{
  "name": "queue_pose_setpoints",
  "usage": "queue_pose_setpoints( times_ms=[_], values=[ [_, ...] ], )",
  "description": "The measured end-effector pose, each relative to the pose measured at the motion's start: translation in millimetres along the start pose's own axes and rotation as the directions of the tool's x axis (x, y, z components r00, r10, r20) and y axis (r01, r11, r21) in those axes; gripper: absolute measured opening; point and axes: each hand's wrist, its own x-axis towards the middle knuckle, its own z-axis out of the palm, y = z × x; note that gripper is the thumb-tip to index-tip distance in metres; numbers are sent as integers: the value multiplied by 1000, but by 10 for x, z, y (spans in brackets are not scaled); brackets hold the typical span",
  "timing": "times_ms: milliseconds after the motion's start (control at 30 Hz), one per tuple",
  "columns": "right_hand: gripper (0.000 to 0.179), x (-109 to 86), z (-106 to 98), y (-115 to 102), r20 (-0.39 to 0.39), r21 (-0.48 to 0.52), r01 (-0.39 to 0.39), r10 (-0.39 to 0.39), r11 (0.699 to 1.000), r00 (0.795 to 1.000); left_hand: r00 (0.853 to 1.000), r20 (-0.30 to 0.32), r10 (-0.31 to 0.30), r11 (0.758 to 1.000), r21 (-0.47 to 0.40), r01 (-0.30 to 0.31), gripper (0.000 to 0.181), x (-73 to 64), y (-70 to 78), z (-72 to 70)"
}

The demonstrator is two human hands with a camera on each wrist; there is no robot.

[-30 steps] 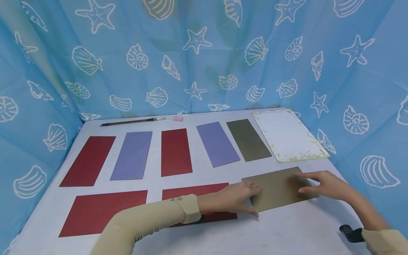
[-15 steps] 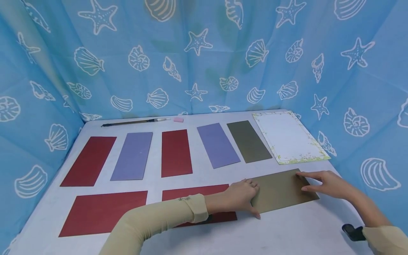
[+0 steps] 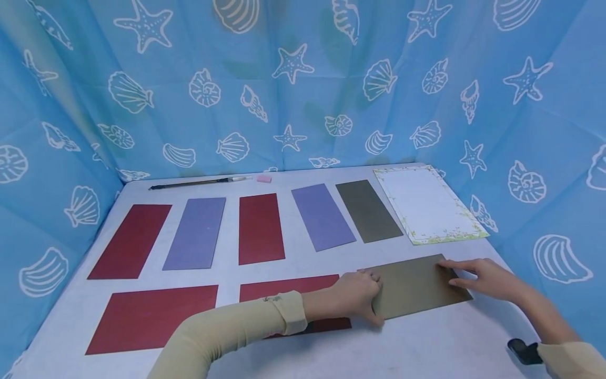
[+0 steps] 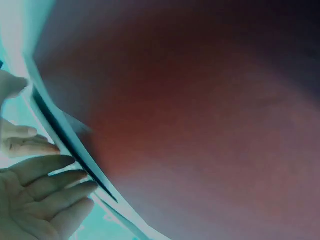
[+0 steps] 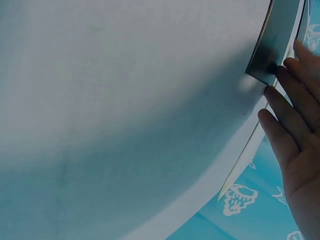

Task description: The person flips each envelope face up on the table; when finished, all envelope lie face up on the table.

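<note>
An olive-brown rectangular card [image 3: 414, 287] lies flat on the white table at front right. My left hand [image 3: 352, 295] rests at its left short edge, thumb near the lower corner and fingertips at the upper one. At the opposite end, my right hand [image 3: 487, 276] touches the card's right edge with extended fingers. In the left wrist view the fingers of the left hand [image 4: 50, 197] lie fairly straight against a card edge. The right wrist view has the right hand [image 5: 295, 120] with its fingers stretched out by the card's corner. My left forearm partly hides a red card [image 3: 303, 283].
Another red card [image 3: 153, 318] lies front left. Behind are two upright red cards, two purple cards [image 3: 194, 234] and an olive card [image 3: 369, 210]. A brush [image 3: 199, 182], a pink eraser [image 3: 264, 179] and a flower-bordered sheet [image 3: 431, 205] lie at the back. Patterned blue cloth surrounds the table.
My left hand has moved slightly right, closer against the front olive card's left edge. The right hand has shifted slightly outward toward the card's right edge. The cards look unmoved.
</note>
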Motion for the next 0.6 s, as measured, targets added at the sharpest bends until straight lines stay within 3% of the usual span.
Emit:
queue_pose_setpoints(
  times_ms=[67, 167, 267, 333, 500, 600],
  values=[
    [38, -20, -13, 7, 3, -13, 4, -4, 1000, 1000, 1000, -12, 20, 1000, 5, -20, 63, 2, -10, -4],
    [49, -62, -18, 36, -29, -31, 35, -36, 999, 999, 998, -34, 50, 998, -25, -51, 53, 3, -40, -9],
    [59, -116, -19, 77, -79, -10, 53, -53, 999, 995, 996, -46, 72, 992, -99, -77, 48, 2, -76, -23],
    [56, -153, -30, 106, -96, 11, 51, -50, 999, 994, 995, -58, 75, 982, -168, -84, 48, -3, -106, -35],
    [43, -225, -71, 141, -97, 102, 30, -20, 994, 995, 996, -65, 54, 942, -329, -72, 51, -45, -183, -64],
    [41, -259, -106, 151, -81, 188, 36, -21, 982, 997, 999, -43, 33, 904, -424, -48, 50, -81, -224, -95]
  ],
)
